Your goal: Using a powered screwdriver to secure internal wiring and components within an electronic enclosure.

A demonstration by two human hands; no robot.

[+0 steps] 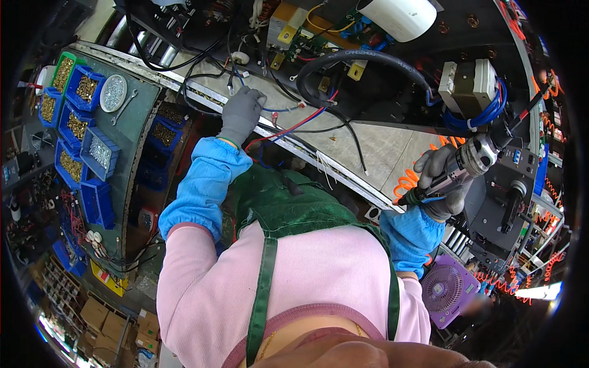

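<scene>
My left hand [240, 115], in a grey glove, is over the metal edge of the workbench. Its fingers are curled closed beside blue and black wires; what they hold, if anything, is hidden. Out to the right, my right hand [443, 178], gloved too, is wrapped round a silver and black pneumatic screwdriver [471, 157]. The tool's long bit points up and to the right, away from me. Between the hands, red, blue and black cables [307, 119] trail over the bench edge. A thick black cable [374, 56] arches above them.
A boxy transformer [467, 86] with blue wire stands at the far right, and a white cylinder [399, 17] lies at the back. Orange coiled hose [407, 183] hangs near the tool. On the left, blue bins [76, 126] of fasteners, a white dish [113, 93] and a wrench [124, 107] sit on a green table.
</scene>
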